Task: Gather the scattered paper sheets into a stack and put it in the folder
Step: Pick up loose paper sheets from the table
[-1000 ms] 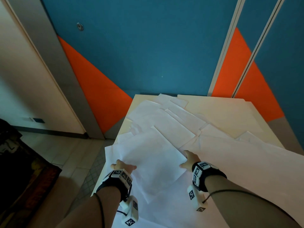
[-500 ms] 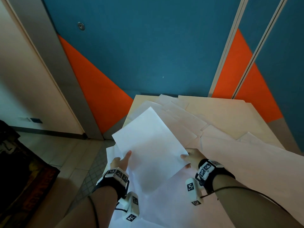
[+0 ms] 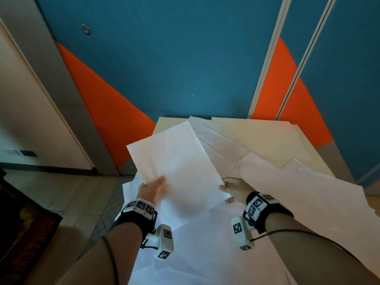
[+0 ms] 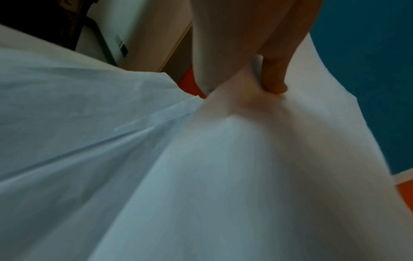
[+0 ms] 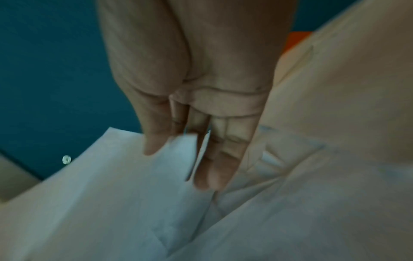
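Note:
I hold one white paper sheet [image 3: 181, 161] lifted off the table and tilted up at its far end. My left hand [image 3: 152, 188] pinches its left edge, thumb on top; in the left wrist view the thumb [image 4: 274, 76] presses into the sheet [image 4: 245, 159]. My right hand [image 3: 232, 187] pinches the right edge, and in the right wrist view the sheet [image 5: 111, 185] passes between thumb and fingers [image 5: 208, 173]. Several more white sheets [image 3: 222, 145] lie scattered and overlapping on the table. A cream folder [image 3: 267, 142] lies flat at the far right.
The pale table [image 3: 164, 124] is narrow and butts against a blue and orange wall [image 3: 185, 58]. Its left edge drops to a tiled floor [image 3: 72, 198]. A large white sheet [image 3: 298, 198] hangs over the right side. A dark object [image 3: 24, 227] stands low at the left.
The sheet lay flat on the table under both hands. Both hands took its side edges and raised it, and its far end has swung upward.

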